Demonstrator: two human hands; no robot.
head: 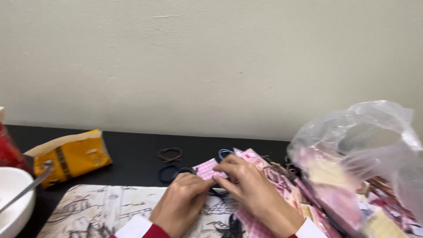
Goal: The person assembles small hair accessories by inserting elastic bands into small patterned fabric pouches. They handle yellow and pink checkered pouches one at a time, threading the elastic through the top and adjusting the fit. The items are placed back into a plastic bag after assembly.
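My left hand (183, 200) and my right hand (255, 189) meet over a small pink checked card (206, 169) on the black table (136, 152). Both pinch at the card's near edge, fingertips touching. A dark blue hair tie (224, 153) loops over the card's far end, and part of it runs under my fingers. More pink cards (253, 157) lie just behind my right hand.
A brown hair tie (170, 154) and a dark blue hair tie (167, 173) lie behind my hands. A yellow tissue pack (72, 158) is at left, a white bowl (15, 198) with a utensil at far left. A clear plastic bag (365, 150) of cards fills the right. A printed mat (97, 209) lies in front.
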